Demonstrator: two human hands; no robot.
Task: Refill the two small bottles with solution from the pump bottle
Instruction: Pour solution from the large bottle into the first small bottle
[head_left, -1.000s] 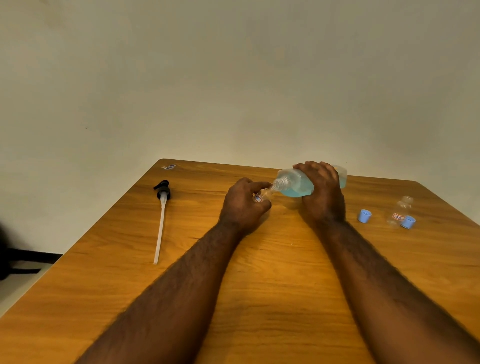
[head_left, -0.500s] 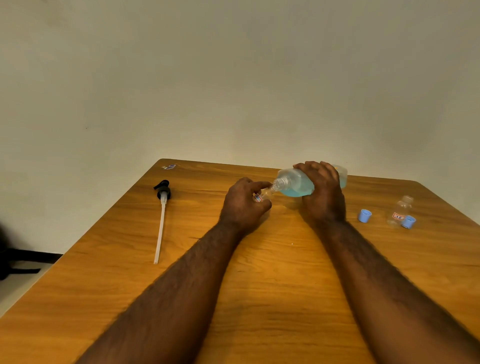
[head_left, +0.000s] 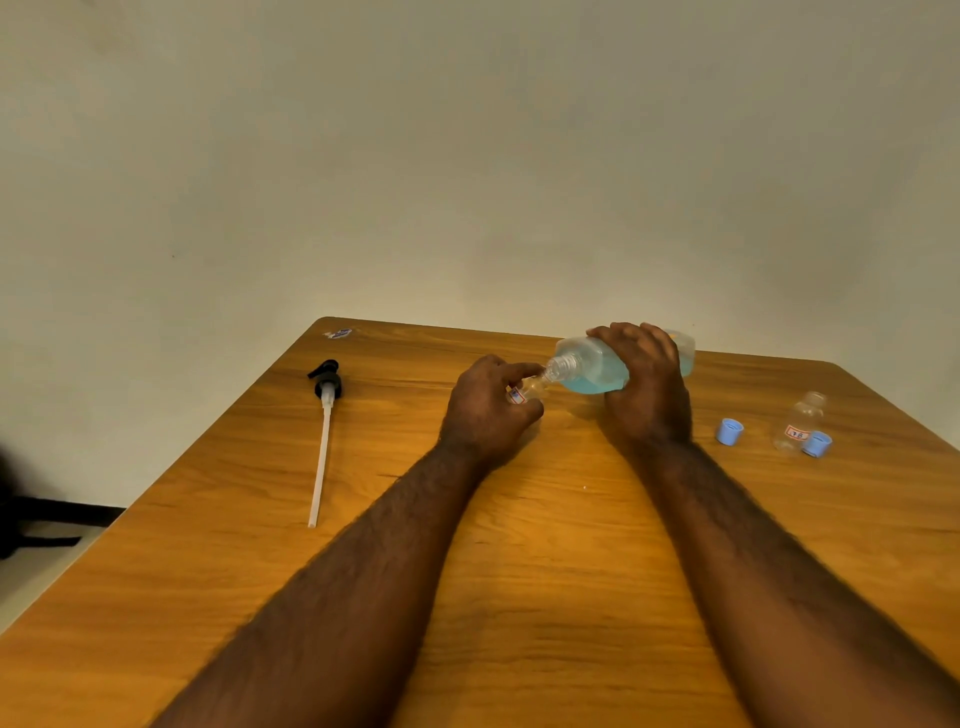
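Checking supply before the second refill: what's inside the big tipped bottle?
Blue liquid pools along the lower side of the pump bottle. The right hand covers its middle, hiding the full level.

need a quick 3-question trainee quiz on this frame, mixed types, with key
1. True or false: the right hand holds the pump bottle tipped, its neck toward the small bottle gripped in the left hand.
2. Where is the pump head? A) screwed on the pump bottle B) lying on the table, left of both hands C) in the right hand
3. How many blue caps lie loose on the table?
Key: 1 true; 2 B; 3 two.
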